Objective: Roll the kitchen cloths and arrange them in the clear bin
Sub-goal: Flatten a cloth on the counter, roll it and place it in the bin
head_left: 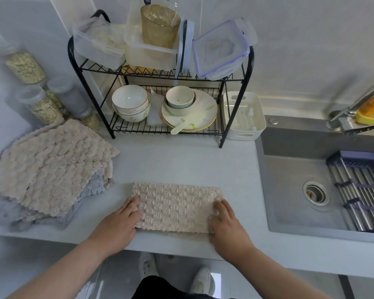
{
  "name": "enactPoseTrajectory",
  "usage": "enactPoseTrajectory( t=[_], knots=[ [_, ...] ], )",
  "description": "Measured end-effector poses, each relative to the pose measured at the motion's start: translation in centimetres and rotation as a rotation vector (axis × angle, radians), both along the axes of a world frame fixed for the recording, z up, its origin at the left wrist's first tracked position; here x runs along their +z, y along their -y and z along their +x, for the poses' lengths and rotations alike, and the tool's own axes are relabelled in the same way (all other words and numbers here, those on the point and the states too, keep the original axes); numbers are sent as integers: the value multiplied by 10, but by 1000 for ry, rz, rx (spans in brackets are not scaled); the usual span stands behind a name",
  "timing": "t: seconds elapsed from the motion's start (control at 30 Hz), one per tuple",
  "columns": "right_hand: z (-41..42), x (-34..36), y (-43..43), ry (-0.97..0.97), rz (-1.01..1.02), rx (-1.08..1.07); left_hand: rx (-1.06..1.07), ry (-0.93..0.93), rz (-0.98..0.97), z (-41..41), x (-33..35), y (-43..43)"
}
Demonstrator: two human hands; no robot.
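**Q:** Where is the folded cloth (pixel 177 207)?

**A:** It lies flat on the worktop (pixel 181 162), near the front edge. It is a beige, nubbly rectangle with its long side running left to right, directly in front of the person.

**Q:** How do the hands meet it?

**A:** The left hand (pixel 119 223) rests on the left end, its fingers fairly straight on top of the fabric and its thumb hidden. The right hand (pixel 227 225) covers the right end. Its fingers are bent down onto the fabric and its thumb is at the near edge, so it holds that end.

**Q:** What surrounds it?

**A:** To the left is a pile of cloths (pixel 50 167), lying open, beige on top with grey ones beneath. Behind stands a wire rack (pixel 136 128). Clear tubs (pixel 99 46) sit on its top shelf, and bowls (pixel 131 104) and plates (pixel 203 113) on the lower one. A white basket (pixel 244 130) stands just beside the rack, and the sink (pixel 289 201) lies to the right.
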State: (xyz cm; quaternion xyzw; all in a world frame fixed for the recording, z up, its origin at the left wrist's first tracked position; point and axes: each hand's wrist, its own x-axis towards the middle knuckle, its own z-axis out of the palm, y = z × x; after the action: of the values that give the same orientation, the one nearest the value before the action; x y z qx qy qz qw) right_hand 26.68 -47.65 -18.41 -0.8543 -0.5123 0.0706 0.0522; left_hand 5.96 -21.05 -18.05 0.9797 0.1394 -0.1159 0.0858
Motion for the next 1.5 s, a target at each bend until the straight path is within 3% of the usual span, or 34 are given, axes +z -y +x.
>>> enactPoseTrajectory(
  t=[0.23, 0.4, 0.53, 0.6, 0.67, 0.73, 0.8, 0.9, 1.0, 1.13, 1.3, 1.5],
  knots=[
    [-7, 1, 18, 55, 203, 176, 58, 45, 40, -4, -9, 8],
    [-14, -3, 18, 5, 148, 180, 91, 61, -73, -2, 0, 6],
    [-17, 6, 18, -72, 120, 140, 127, 137, -57, -5, 8, 5],
    [-17, 14, 13, -220, 242, -107, 143, 204, -49, 2, 15, 4],
    [-7, 24, -2, -454, 297, -559, 78, 195, -47, 15, 22, 3],
    [10, 35, -22, -779, 144, -927, 30, 49, -98, 29, 21, 3],
    [25, 42, -40, -983, 100, -1037, 56, -104, -104, 39, 16, 0],
    [38, 56, -54, -1110, 80, -1046, 81, -159, -89, 50, 11, -4],
    [58, 54, -52, -1053, 222, -1045, 58, -159, -91, 67, 9, -5],
    [86, 52, -40, -857, 329, -1042, 80, 41, -172, 89, -3, -6],
    [101, 70, -34, -956, 321, -897, 24, 196, -59, 93, -25, -4],
    [88, 97, -60, -977, 361, -741, 169, 246, -91, 97, -26, -1]
  ],
)
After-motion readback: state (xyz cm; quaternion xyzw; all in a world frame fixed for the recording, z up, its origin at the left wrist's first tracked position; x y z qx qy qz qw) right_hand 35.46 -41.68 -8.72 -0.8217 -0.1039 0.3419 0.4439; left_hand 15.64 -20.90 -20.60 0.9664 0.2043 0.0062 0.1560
